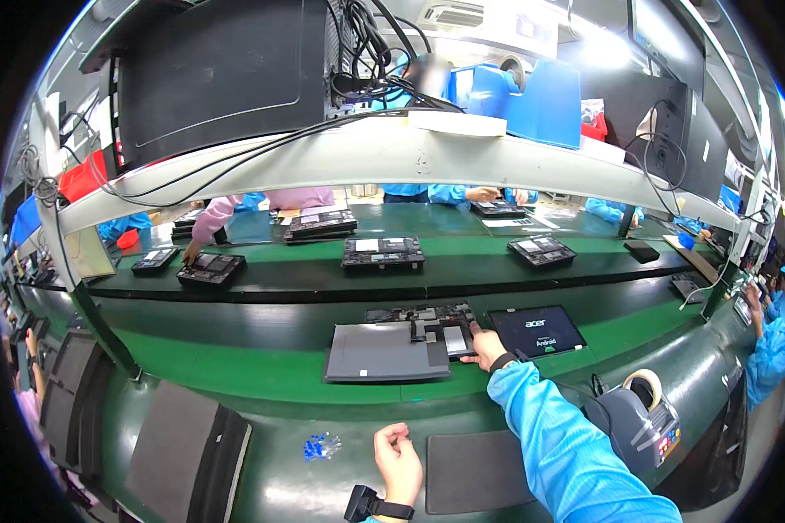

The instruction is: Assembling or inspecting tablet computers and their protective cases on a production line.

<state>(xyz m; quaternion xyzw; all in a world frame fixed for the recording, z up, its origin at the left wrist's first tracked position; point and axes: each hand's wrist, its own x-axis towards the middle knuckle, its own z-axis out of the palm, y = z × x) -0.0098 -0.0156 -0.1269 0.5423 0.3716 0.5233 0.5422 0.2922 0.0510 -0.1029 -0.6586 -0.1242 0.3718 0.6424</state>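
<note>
My right hand [486, 345], in a blue sleeve with a black wrist strap, reaches onto the green belt and touches the near right corner of an opened tablet chassis [427, 322] with exposed boards. A grey back cover [384, 352] lies against that chassis on its left. Just right of my hand sits a tablet [536, 331] with a lit dark screen. My left hand [398, 462] rests loosely curled on the near bench, holding nothing, with a black watch-like band at the wrist. A small heap of blue screws [321, 447] lies left of it.
A dark mat [475, 471] lies by my left hand. A tape dispenser [641, 418] stands at the right. Grey trays [183, 453] lean at the left. Several open tablets [382, 252] ride the far belt, where people in blue and pink sleeves work. A shelf [392, 157] overhead carries cables and blue bins.
</note>
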